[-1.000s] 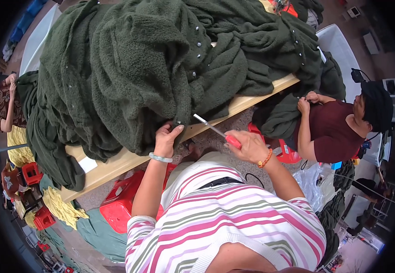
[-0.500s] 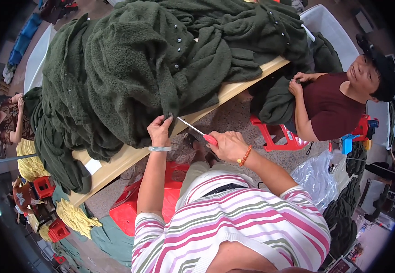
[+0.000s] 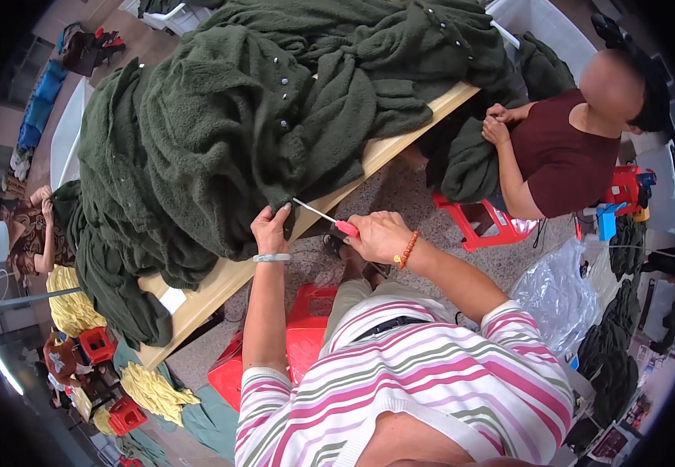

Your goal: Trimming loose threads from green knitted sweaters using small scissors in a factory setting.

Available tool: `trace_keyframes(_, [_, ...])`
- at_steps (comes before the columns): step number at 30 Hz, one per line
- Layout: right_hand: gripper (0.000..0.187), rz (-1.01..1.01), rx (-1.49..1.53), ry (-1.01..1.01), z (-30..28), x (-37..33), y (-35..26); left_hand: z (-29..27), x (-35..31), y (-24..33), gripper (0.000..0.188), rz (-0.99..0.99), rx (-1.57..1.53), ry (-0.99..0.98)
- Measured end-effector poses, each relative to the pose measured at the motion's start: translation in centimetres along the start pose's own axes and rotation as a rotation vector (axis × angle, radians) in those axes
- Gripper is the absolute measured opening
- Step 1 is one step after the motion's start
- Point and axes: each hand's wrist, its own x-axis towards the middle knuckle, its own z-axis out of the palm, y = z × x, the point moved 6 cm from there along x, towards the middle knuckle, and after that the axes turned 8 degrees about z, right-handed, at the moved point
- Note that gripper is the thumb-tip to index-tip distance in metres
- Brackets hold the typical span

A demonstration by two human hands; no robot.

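Note:
A pile of dark green fuzzy knit cardigans (image 3: 197, 132) with shiny round buttons (image 3: 284, 97) covers the table. At its near edge, my left hand (image 3: 270, 227) is closed, pinching the lower corner of a cardigan's button band between thumb and fingers. My right hand (image 3: 382, 237) is closed around the red handle of a thin, pale-shafted tool (image 3: 315, 209), like a screwdriver or a hook. The shaft slants up and left, its tip beside my left fingertips at the pinched knit. Whether the tip touches the fabric, I cannot tell.
The wooden tabletop (image 3: 399, 142) shows along the near edge. To the right, a person in a maroon shirt (image 3: 563, 156) holds green knit by a red stool (image 3: 483, 222). Another person (image 3: 30, 233) handles fabric at far left. Behind me stand red stools (image 3: 306, 323); yellow cloth (image 3: 154, 393) lies left.
The whole view has shifted slightly. My left hand keeps its pinch on the cardigan corner, and the tool's tip stays close to those fingertips with little movement.

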Motion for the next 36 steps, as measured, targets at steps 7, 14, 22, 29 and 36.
trace_keyframes(7, [0.027, 0.003, 0.075, -0.056, 0.0, 0.1, -0.2, -0.2, 0.3, 0.3, 0.016, -0.007, 0.023, -0.012])
trace_keyframes(14, [0.027, -0.014, 0.055, -0.045, 0.9, 0.0, 0.0, 0.0, 0.0, 0.9, 0.018, 0.018, 0.01, -0.014])
trace_keyframes(22, [0.026, -0.043, 0.06, -0.075, 0.9, -0.3, -0.5, -0.2, -0.4, 0.7, 0.017, 0.018, 0.034, -0.028])
trace_keyframes(29, [0.027, -0.038, 0.05, -0.109, 1.1, -0.4, -0.5, 0.0, -0.8, 1.2, 0.015, 0.014, 0.146, -0.11])
trace_keyframes(36, [0.027, 0.01, 0.055, -0.053, 1.0, -1.0, 1.7, -4.9, -2.8, 0.5, 0.034, 0.202, 1.092, -0.264])
